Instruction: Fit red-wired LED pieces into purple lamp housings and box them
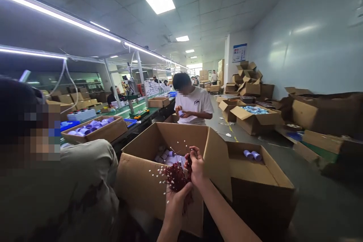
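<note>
A tangled bundle of thin dark red wires with small white tips, likely connectors (176, 177), is gripped in my left hand (179, 198). The white ends fan out to the left and upward. My right hand (197, 166) is closed on some strands of the same bundle, just above and right of my left hand. Both hands are over the near side of an open cardboard box (141, 166). Inside that box lie several pale lilac cylindrical parts (163, 155), partly hidden by the wires.
To the right stands another open box (261, 181) holding two lilac cylinders (252, 155). A co-worker (193, 106) across the box handles a lilac part. Another person (85, 181) sits close at my left. A box of lilac parts (93, 128) stands by the green conveyor line (121, 110).
</note>
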Tool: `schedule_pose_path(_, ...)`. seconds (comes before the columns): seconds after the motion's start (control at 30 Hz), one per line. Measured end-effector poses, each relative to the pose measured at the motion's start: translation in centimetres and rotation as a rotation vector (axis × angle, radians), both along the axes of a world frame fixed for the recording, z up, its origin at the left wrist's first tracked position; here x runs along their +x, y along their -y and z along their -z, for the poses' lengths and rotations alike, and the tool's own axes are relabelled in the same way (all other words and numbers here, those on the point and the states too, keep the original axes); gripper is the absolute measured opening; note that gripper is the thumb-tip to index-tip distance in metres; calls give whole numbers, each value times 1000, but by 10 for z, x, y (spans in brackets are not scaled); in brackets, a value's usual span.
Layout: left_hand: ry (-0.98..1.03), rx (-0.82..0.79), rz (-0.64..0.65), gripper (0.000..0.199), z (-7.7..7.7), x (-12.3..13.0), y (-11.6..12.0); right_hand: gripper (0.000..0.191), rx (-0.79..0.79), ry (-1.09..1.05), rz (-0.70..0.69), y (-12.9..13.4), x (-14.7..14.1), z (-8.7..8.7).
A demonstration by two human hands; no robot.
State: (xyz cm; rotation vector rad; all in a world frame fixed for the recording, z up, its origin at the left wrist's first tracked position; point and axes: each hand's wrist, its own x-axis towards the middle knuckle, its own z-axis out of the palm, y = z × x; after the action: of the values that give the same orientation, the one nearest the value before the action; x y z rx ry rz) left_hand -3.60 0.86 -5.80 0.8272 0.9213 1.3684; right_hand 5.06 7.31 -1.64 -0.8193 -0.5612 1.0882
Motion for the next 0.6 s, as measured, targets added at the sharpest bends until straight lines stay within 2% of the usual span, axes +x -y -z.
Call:
schedule_pose_path(0.13,-40,27,-61,46,-15,-10,-37,26,-5,-5,-59,-44,2,-3)
schedule_pose_path(0.27,-86,32,-81,40,-24,-17,-69,25,-43,25,-124,-78,17,4)
schedule_pose_path(0.43,-190,39,19,24,-39,-17,-107,27,-52,26,-308,-101,26,18)
schedule_pose_path(0.53,-270,10,88,11,-43,-12,-130,26,-34,5,-292,-112,27,26)
schedule_pose_path(0.6,-307,0,120,10,-42,-8,-142,27,-24,-11,-245,-119,28,33)
